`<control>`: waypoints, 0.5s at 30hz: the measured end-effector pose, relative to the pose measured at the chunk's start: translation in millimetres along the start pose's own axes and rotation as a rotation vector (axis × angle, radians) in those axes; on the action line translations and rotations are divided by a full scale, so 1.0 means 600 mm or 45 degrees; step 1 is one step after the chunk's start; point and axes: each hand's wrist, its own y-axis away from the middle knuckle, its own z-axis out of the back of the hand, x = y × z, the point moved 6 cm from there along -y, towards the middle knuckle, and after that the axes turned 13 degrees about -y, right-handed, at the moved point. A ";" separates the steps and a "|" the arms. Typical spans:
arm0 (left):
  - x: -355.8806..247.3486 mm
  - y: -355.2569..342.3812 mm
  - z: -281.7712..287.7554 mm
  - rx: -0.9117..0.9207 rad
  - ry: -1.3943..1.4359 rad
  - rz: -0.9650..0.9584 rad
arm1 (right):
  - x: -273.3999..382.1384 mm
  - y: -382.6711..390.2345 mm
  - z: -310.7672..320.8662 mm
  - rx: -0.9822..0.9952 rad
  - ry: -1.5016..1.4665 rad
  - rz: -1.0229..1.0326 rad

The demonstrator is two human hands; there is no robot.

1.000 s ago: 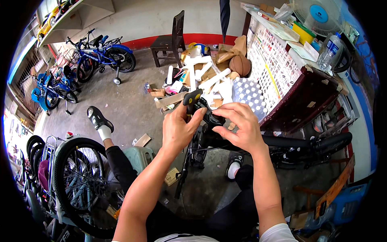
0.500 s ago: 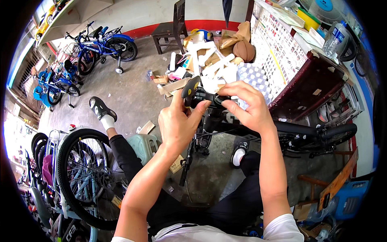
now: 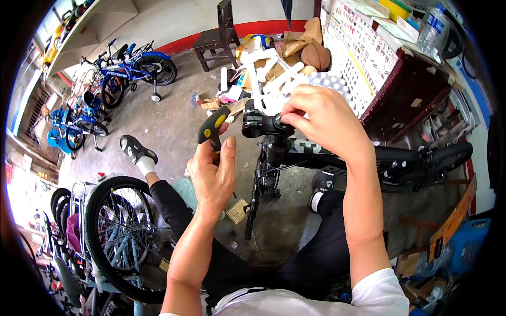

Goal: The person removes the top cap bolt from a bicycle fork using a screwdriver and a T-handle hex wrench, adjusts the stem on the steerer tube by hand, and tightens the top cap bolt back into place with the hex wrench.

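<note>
In front of me stands a black bicycle, its handlebar stem pointing left and its frame running off to the right. My right hand is closed in a pinch at the round cap on top of the stem; the fingers partly cover it. My left hand, apart from the stem on its left side, grips a tool with a black handle with yellow ovals. The tool's working end is mostly hidden by the hand. The handlebar hangs below the stem, reaching toward me.
A bicycle wheel stands close at my left, beside other bikes. Blue children's bikes and a dark chair are farther back. Cardboard and white wrapping lie heaped ahead, near a dark red cabinet. A wooden board leans at right.
My left hand has drawn back from the stem to the left and nearer me, taking the tool with it. The right hand stays at the stem, its fingers now pinched closer together.
</note>
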 end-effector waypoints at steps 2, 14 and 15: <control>0.005 0.007 0.001 0.012 0.019 0.035 | -0.002 0.000 -0.007 -0.015 0.055 0.027; 0.012 0.033 0.013 0.018 0.200 0.011 | -0.011 0.016 0.004 0.131 -0.139 0.110; 0.011 0.036 0.015 0.017 0.225 0.009 | -0.012 0.018 0.005 0.137 -0.158 0.075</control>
